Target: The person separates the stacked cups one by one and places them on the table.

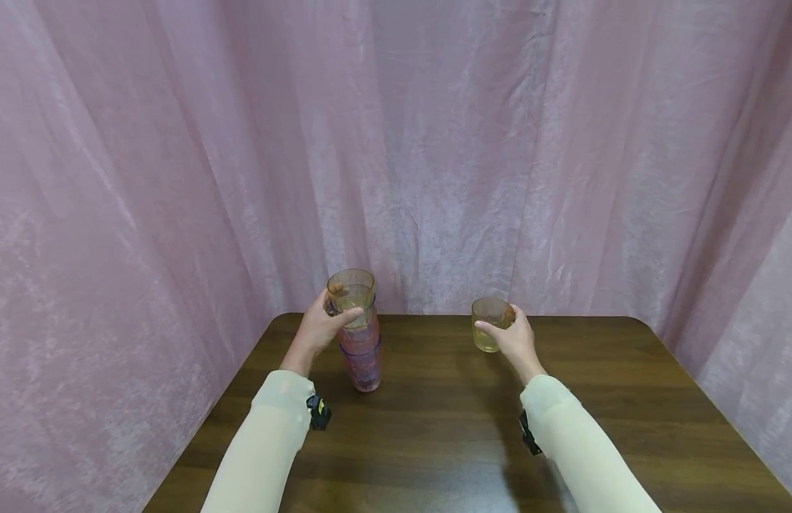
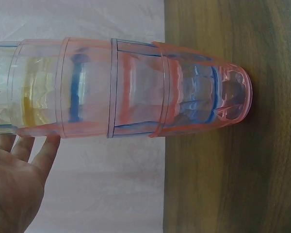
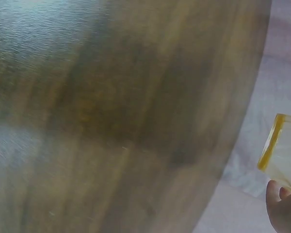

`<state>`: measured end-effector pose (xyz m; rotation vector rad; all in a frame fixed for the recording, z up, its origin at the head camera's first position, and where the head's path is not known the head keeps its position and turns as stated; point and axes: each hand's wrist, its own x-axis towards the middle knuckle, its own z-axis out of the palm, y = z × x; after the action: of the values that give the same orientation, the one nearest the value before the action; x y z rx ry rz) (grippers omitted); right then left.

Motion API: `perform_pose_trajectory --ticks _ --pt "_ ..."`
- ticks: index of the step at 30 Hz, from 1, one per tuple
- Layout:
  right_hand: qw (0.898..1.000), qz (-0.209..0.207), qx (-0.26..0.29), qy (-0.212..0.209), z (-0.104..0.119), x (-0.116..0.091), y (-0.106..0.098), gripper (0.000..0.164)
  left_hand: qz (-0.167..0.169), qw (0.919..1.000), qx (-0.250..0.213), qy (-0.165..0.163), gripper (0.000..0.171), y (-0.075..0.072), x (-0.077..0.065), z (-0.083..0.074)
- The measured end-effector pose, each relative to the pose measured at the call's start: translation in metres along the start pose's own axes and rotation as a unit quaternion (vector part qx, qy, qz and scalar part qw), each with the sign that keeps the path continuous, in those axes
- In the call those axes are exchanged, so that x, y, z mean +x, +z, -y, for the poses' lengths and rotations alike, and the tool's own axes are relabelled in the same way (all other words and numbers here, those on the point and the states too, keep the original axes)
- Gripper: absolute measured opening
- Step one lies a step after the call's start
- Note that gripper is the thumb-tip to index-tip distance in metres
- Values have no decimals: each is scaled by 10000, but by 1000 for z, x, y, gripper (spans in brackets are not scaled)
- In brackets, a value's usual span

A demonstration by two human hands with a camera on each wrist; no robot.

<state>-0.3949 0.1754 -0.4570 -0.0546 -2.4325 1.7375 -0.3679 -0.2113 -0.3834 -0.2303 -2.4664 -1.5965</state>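
Observation:
A tall stack of clear coloured plastic cups (image 1: pixel 363 363) stands upright on the table, nested one in another. Pink and blue cups (image 2: pixel 140 87) make up its lower part, and a yellow cup (image 1: pixel 352 283) sits at the top. My left hand (image 1: pixel 317 324) grips the stack near its top, thumb across the near side and fingers behind. Off to the right, my right hand (image 1: pixel 514 344) holds a single yellow cup (image 1: pixel 485 342) above the table, thumb on the near side. Only this cup's thick yellow base (image 3: pixel 270 145) and part of its wall show in the right wrist view.
The dark wooden table (image 1: pixel 428 427) has rounded far corners. Pink velvet curtains (image 1: pixel 447 178) hang right behind it and along both sides. Black wrist devices (image 1: pixel 318 412) are strapped over the pale sleeves (image 1: pixel 254 449).

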Motion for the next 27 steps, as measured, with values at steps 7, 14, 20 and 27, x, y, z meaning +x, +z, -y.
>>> perform_pose_trajectory --ticks 7,14,20,27 --pt "9996 83 -129 220 -20 -5 7 108 1 9999 5 -130 81 -1 0 0" --pt "9991 151 -189 340 -32 -10 10 111 14 9999 -63 -101 85 0 1 1" --pt "9981 288 -247 480 -41 -13 14 118 19 9999 -86 -105 84 0 -1 1" --pt "9975 320 -254 575 -42 -16 16 114 -22 9999 -79 -134 83 1 -1 0"
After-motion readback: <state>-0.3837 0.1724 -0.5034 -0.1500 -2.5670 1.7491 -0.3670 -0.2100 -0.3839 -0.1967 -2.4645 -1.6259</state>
